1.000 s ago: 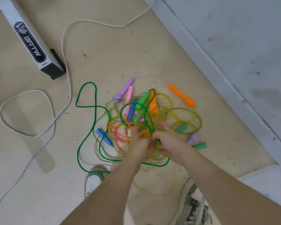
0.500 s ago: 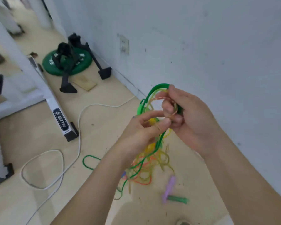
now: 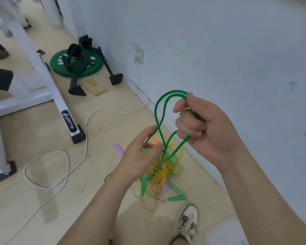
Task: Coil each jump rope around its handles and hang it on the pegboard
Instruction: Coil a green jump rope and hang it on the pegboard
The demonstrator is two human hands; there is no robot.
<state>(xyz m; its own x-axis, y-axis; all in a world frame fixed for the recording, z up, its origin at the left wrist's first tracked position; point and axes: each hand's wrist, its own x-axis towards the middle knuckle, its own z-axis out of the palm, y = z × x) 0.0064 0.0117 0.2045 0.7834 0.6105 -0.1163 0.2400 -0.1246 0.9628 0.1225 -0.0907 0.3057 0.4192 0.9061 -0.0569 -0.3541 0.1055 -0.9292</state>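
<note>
My right hand (image 3: 203, 126) grips loops of the dark green jump rope (image 3: 157, 110), held up in front of the white wall. My left hand (image 3: 140, 156) pinches the same green rope lower down, where it runs into the tangle. Below my hands a tangled pile of jump ropes (image 3: 162, 172) lies on the floor, with yellow, orange and green cords. A green handle (image 3: 144, 184) hangs by my left wrist. Another green handle (image 3: 177, 198) and a purple handle (image 3: 118, 149) lie on the floor. No pegboard is in view.
A white cable (image 3: 86, 131) snakes over the beige floor at left. A white machine frame (image 3: 60, 106) stands beside it. A green weight plate (image 3: 76, 62) with a black stand sits near the wall. My shoe (image 3: 187, 221) is near the pile.
My view rose from the floor pile to the wall. Both hands lifted the green rope out of the tangle, and the right hand has pulled its loops higher and apart from the left.
</note>
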